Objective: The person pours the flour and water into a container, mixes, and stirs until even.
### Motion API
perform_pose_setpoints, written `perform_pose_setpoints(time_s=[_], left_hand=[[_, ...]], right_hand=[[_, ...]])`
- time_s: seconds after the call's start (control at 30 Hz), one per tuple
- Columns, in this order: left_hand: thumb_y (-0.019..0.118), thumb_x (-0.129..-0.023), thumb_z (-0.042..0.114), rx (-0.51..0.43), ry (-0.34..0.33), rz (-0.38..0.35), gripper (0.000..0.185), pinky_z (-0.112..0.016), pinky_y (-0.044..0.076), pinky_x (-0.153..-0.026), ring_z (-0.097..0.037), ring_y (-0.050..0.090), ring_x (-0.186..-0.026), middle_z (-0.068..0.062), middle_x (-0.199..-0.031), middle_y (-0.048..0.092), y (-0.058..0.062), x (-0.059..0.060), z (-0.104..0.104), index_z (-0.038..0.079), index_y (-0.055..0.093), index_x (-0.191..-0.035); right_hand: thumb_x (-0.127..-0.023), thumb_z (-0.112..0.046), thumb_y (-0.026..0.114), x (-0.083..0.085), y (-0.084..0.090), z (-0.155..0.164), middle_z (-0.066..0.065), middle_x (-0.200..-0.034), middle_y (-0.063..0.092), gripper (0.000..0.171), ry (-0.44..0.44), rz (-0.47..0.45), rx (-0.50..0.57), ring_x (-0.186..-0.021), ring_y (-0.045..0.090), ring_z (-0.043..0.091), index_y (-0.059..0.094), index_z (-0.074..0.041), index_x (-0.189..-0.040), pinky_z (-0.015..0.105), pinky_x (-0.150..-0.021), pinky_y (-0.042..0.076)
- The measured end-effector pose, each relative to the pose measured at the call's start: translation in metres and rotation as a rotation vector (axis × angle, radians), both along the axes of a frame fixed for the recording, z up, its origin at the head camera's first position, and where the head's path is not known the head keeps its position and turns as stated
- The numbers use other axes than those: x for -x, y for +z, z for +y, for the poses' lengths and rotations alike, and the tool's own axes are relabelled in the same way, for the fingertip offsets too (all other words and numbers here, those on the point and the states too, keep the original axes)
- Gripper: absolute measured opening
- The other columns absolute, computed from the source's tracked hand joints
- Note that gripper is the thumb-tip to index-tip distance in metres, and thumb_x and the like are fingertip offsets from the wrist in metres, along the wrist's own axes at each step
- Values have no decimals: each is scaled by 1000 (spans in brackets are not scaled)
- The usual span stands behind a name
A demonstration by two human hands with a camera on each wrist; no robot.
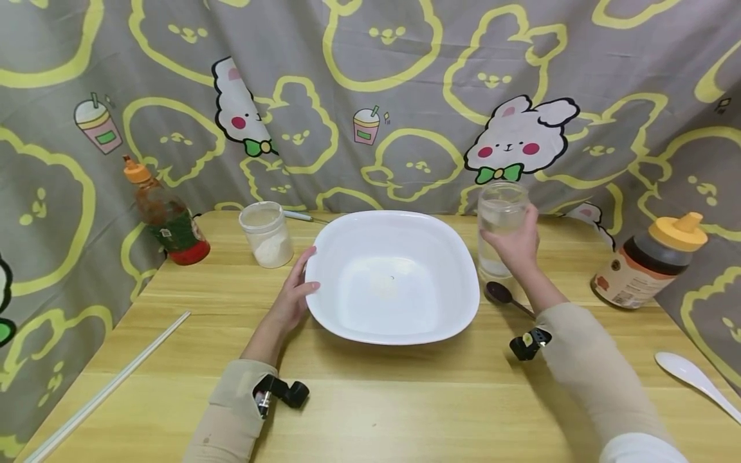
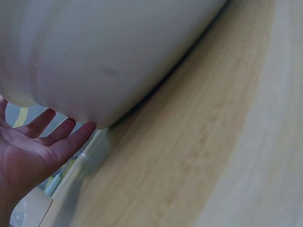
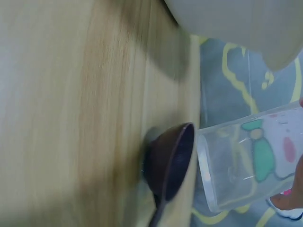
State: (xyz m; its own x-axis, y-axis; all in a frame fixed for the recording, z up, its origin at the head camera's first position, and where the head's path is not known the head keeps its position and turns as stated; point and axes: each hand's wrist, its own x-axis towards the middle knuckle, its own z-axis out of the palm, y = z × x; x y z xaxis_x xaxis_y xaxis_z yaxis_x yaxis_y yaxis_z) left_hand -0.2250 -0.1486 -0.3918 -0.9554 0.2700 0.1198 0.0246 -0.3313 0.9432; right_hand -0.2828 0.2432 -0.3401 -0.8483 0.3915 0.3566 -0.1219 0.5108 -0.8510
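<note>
A large white basin (image 1: 393, 315) stands in the middle of the wooden table. My left hand (image 1: 292, 296) grips its left side, the thumb over the rim; in the left wrist view the fingers (image 2: 71, 142) touch the outer wall. To the basin's right, my right hand (image 1: 518, 241) holds a clear jar (image 1: 492, 257) upright, with clear liquid inside. In the right wrist view the jar's base (image 3: 208, 175) shows beyond the tabletop, seemingly raised off it. A dark ladle (image 1: 499, 292) lies just in front of the jar, its bowl (image 3: 165, 161) near the base.
A jar of white powder (image 1: 272, 244) and a red sauce bottle (image 1: 179, 231) stand at the left. Behind the basin lies a tool with a light-blue handle (image 1: 298, 215). Chopsticks (image 1: 116, 379) lie front left. A yellow-capped bottle (image 1: 642, 270) and white spoon (image 1: 691, 376) are at the right.
</note>
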Motion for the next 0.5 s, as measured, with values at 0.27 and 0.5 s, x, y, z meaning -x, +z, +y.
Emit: perform_pose_setpoints(time_s=[0.27, 0.5], left_hand=[[44, -76, 2, 9, 4, -2, 68, -40, 46, -75, -38, 31, -111, -14, -133, 22, 0, 0, 0, 19, 19, -137], [45, -76, 2, 5, 1, 6, 68, -37, 48, -72, -39, 32, -109, -19, -132, 23, 0, -1, 0, 18, 19, -136]], right_hand=[[-56, -8, 76, -15, 13, -8, 17, -116, 45, 78, 108, 109, -200, -104, 41, 36, 34, -8, -122, 50, -86, 33], [-51, -8, 77, -23, 23, -16, 17, -109, 48, 78, 146, 188, -396, -98, 43, 36, 39, -4, -119, 51, -80, 36]])
